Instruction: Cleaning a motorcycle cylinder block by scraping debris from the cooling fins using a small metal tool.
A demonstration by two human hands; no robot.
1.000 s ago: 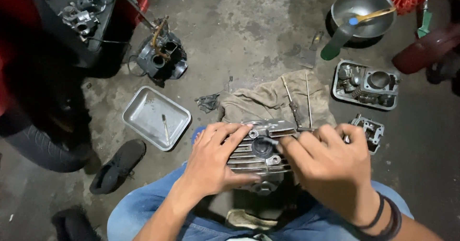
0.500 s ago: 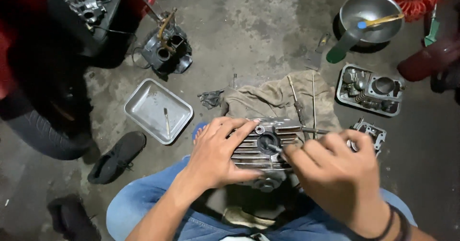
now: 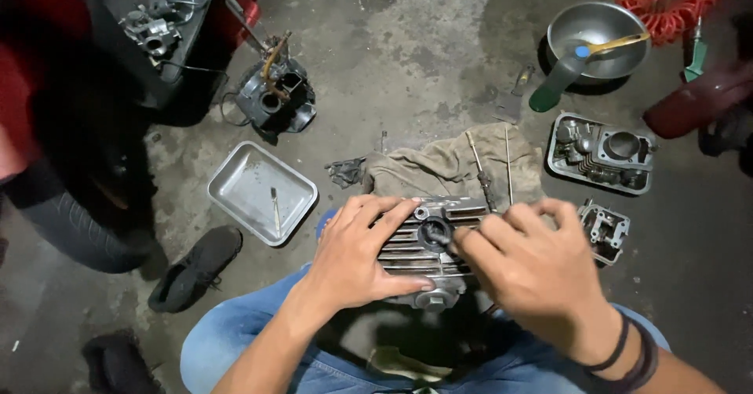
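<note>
Finned grey metal cylinder head (image 3: 427, 241) is steadied by the spread-fingered left hand (image 3: 357, 253); the right hand (image 3: 533, 265) pinches at its port (image 3: 434, 232). A slip could be caused by oily fins.

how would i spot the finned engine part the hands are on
Start at the beige rag spread on the concrete floor. Just below it, the left hand steadies the finned cylinder head; unlike the neighbouring parts, it has parallel cooling ribs.

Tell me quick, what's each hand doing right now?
Left hand: open, palm and fingers pressed on the finned engine part, steadying it.
Right hand: fingers curled at the part's round opening; whether it grips anything cannot be told.
</note>
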